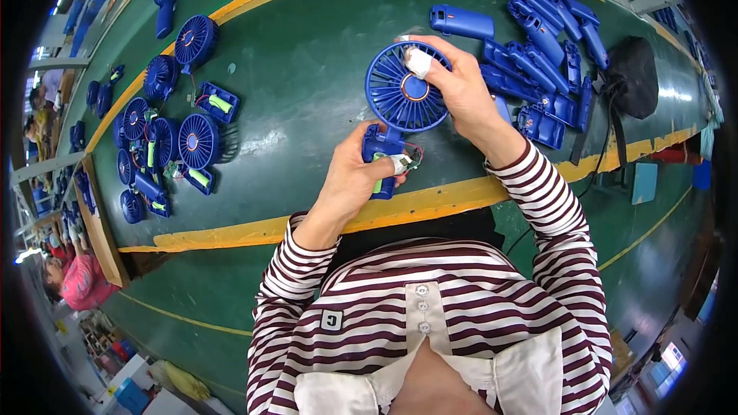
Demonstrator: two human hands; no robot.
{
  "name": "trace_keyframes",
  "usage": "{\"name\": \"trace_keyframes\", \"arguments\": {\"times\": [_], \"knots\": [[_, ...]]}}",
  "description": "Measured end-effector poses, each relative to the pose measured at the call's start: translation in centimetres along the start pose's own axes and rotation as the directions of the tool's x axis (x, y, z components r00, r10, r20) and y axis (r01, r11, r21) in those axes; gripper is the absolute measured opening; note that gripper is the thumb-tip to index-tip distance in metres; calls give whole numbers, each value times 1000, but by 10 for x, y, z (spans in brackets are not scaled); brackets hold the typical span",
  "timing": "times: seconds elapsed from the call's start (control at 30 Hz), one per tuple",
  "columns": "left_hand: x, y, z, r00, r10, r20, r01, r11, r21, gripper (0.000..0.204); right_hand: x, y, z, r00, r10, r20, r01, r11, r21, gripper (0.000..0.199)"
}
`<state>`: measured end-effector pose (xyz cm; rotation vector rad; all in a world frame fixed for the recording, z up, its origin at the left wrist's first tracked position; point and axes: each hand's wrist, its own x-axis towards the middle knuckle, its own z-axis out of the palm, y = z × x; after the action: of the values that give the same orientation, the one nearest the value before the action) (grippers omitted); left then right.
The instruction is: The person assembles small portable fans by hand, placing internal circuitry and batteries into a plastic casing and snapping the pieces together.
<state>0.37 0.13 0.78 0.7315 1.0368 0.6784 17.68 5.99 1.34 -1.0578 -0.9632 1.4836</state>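
Note:
Between my hands is a blue handheld fan (387, 111) with a round slatted head and an orange ring at its centre. My right hand (460, 91) is closed on the rim of the fan head, with white tape wrapped around the thumb. Below it, my left hand (351, 169) grips the opened handle (379, 189), its taped thumb pressing over the inside. A yellow-green battery and thin wires show partly there; the rest lies behind my fingers.
Several blue fans with opened handles (198, 141) lie on the left of the green table (284, 69). Several blue handle shells (538, 69) are heaped at the right, beside a black object (634, 77) with a cord. Another person (81, 280) sits far left.

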Motion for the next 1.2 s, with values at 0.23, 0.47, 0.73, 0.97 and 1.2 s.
{"name": "trace_keyframes", "arguments": {"times": [0.23,0.47,0.73,0.97,1.2], "knots": [[-1,3,-5,996,-16,89,12,999,46,30,11,2,8,999,-7,54,18,977,-211,24],[1,4,-15,979,64,191,-12,964,-264,30,13,7,8,997,-37,72,53,973,-226,24],[5,-10,-16,959,279,-40,-269,948,170,19,22,8,17,977,-160,142,212,805,-554,29],[4,-3,-29,993,109,-50,-108,994,24,18,-25,-20,15,538,-298,789,834,50,-550,26],[1,2,-27,999,-31,-35,29,998,-56,17,-32,-12,17,427,-125,896,900,-39,-435,10]]}}
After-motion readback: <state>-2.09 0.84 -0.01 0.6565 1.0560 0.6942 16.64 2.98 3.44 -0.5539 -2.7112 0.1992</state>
